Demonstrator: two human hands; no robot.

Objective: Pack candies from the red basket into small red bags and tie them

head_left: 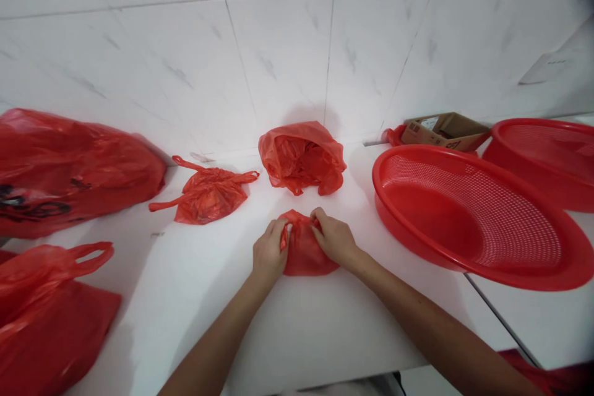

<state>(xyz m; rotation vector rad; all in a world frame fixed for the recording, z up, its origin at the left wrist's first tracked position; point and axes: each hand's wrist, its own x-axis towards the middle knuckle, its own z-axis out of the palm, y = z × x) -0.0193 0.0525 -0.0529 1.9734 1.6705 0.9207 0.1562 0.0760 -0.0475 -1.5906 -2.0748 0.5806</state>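
A small red plastic bag (309,253) rests on the white table between my hands. My left hand (270,247) is closed on its upper left edge, fingers curled into the gathered plastic. On the opposite side, my right hand (335,236) pinches the bag's upper right edge. What the bag contains, if anything, cannot be made out. Just beyond it, against the wall, sits an open red bag (301,151) with crumpled red plastic inside. To the left lies another small red bag (211,198), its handles spread out.
Large full-looking red bags stand at left, one farther back (78,173) and one nearer (55,315). On the right are a red perforated basket (427,253), a second red basket (524,173) and an open cardboard box (422,133). A tiled wall (278,43) closes the back.
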